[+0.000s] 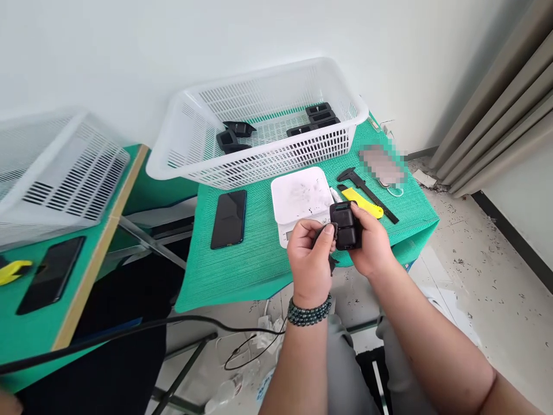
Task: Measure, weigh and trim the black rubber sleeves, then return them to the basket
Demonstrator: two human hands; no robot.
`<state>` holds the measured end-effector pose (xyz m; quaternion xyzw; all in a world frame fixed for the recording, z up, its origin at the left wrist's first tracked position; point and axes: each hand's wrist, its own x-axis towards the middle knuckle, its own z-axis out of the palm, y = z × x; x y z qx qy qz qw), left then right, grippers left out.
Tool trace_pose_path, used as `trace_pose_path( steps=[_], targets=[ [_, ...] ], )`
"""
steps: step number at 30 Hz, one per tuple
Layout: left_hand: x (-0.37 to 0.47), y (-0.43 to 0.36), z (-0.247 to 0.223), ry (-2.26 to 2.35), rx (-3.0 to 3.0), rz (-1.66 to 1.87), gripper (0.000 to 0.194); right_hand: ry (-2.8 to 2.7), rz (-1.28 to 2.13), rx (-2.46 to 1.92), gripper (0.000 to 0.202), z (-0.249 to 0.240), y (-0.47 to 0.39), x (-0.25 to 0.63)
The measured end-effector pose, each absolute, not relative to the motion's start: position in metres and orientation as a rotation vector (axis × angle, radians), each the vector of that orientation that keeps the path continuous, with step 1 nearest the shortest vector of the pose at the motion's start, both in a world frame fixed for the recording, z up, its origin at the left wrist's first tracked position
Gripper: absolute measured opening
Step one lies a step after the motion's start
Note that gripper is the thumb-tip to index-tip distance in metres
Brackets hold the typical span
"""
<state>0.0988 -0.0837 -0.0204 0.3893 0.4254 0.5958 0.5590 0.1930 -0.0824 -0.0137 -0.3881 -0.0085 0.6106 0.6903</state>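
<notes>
Above the table's front edge, my right hand (372,239) grips a black moulded part (344,226) with two raised rounded blocks and a slot near its top. My left hand (311,248) is closed beside it, pinching a small dark piece (334,262) against the part's left side; most of that piece is hidden by my fingers. Behind my hands lies a white kitchen scale (300,199) strewn with black shavings. A yellow utility knife (363,203) and a black caliper (367,193) rest just beyond my right hand.
A white basket (259,164) with several black parts (324,117) stands at the back. On the green table cover (254,271) lies a phone (228,219). To the left is another table with a basket (60,173), phone (52,276) and yellow cutter (15,271). A black cable (194,319) crosses below.
</notes>
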Motion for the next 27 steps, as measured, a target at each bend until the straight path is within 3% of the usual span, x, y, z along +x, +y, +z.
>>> trace_pose_path(
  steps=[27],
  targets=[
    [0.1056, -0.0773, -0.0231, 0.994, 0.88, 1.347, 0.041, -0.071, 1.325, -0.904, 0.029, -0.0103, -0.0757, 0.1995]
  ],
)
